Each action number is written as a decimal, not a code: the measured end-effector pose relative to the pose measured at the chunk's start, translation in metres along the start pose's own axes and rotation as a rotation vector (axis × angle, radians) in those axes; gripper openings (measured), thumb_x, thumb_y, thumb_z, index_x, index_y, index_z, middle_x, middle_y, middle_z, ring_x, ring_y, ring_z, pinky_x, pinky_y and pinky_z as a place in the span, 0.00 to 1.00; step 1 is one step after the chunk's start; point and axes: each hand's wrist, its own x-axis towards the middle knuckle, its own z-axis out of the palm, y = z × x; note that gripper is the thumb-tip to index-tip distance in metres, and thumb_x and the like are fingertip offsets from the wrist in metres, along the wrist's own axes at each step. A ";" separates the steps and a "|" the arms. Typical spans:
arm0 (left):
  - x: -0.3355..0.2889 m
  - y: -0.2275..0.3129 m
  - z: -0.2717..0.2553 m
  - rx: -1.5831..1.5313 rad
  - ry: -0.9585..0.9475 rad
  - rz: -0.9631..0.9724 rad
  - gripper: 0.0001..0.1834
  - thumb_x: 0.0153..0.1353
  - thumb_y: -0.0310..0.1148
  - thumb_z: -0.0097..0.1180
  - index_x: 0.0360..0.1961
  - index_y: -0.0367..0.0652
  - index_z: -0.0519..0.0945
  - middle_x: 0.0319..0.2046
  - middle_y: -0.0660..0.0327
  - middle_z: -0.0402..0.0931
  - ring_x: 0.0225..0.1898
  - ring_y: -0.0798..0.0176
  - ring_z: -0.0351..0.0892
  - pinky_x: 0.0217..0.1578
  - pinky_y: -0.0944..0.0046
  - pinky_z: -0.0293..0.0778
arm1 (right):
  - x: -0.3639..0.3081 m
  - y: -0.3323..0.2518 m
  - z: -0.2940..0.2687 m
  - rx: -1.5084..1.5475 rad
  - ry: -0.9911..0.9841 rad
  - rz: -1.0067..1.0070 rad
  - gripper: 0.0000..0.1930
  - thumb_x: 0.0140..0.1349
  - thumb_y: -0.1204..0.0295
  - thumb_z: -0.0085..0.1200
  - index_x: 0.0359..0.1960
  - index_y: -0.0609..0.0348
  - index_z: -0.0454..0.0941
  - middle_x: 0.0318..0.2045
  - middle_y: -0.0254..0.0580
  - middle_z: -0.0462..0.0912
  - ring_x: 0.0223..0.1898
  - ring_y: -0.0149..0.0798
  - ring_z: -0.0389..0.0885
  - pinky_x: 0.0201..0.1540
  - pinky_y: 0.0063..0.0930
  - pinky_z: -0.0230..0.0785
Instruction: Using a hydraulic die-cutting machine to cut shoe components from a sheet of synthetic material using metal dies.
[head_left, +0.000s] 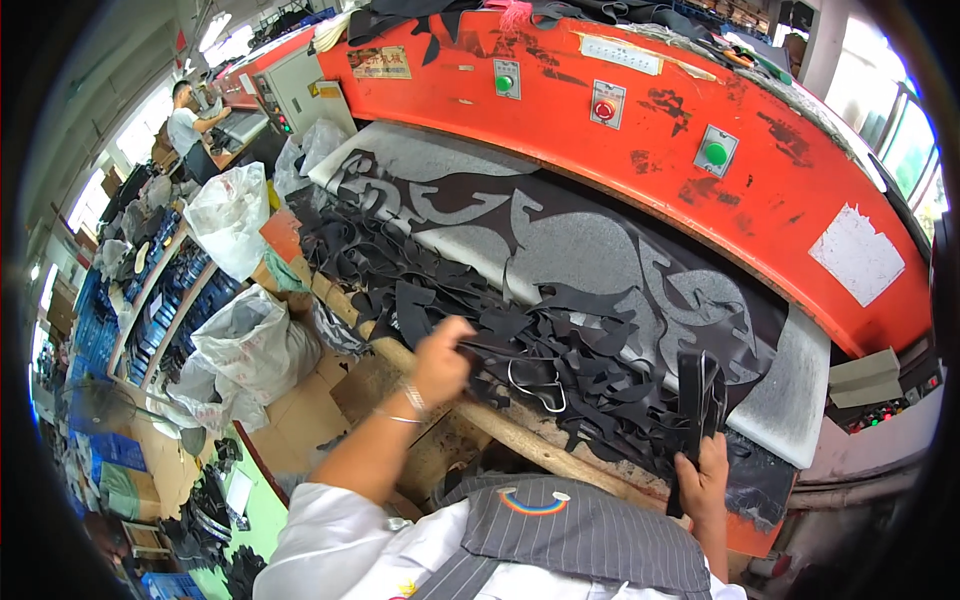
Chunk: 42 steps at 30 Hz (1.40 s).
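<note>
My left hand (442,362), with a bracelet on the wrist, is over the near edge of a heap of black cut scraps (470,300). Its fingers are curled, and whatever they may hold is hidden. At the right, my right hand (703,478) is closed around the lower part of a long, flat black bundle (702,395), which stands upright. Among the scraps between my hands lies a thin silver metal outline (537,385), shaped like a cutting die. Behind the heap, a black sheet with shapes cut out of it (600,205) lies on a pale cutting board (800,380).
A red machine beam (440,60) with green and red buttons spans the far side. A worn rail (530,450) runs along the near edge. White sacks (255,345) and shelves of blue items (180,310) stand left. Another person (187,130) works at the far left.
</note>
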 end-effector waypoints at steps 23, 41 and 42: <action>-0.007 -0.106 -0.070 0.066 -0.197 0.219 0.16 0.51 0.22 0.55 0.43 0.42 0.77 0.40 0.56 0.80 0.46 0.53 0.77 0.60 0.50 0.62 | 0.062 -0.093 0.204 -0.357 -0.353 -0.086 0.29 0.55 0.62 0.62 0.57 0.56 0.70 0.59 0.48 0.69 0.60 0.51 0.67 0.59 0.44 0.61; -0.468 -0.331 -0.197 0.306 0.456 -1.355 0.30 0.49 0.30 0.61 0.55 0.38 0.71 0.53 0.44 0.74 0.54 0.46 0.76 0.52 0.55 0.75 | 0.061 0.025 0.209 -0.466 -0.460 -0.495 0.29 0.52 0.72 0.58 0.58 0.64 0.67 0.57 0.64 0.68 0.58 0.63 0.67 0.60 0.46 0.61; -0.520 -0.324 -0.205 0.500 0.471 -1.487 0.37 0.41 0.28 0.66 0.58 0.39 0.70 0.50 0.44 0.76 0.53 0.45 0.77 0.51 0.54 0.75 | 0.069 0.016 0.225 -0.441 -0.530 -0.542 0.29 0.52 0.72 0.58 0.58 0.64 0.67 0.56 0.64 0.68 0.57 0.63 0.67 0.59 0.46 0.62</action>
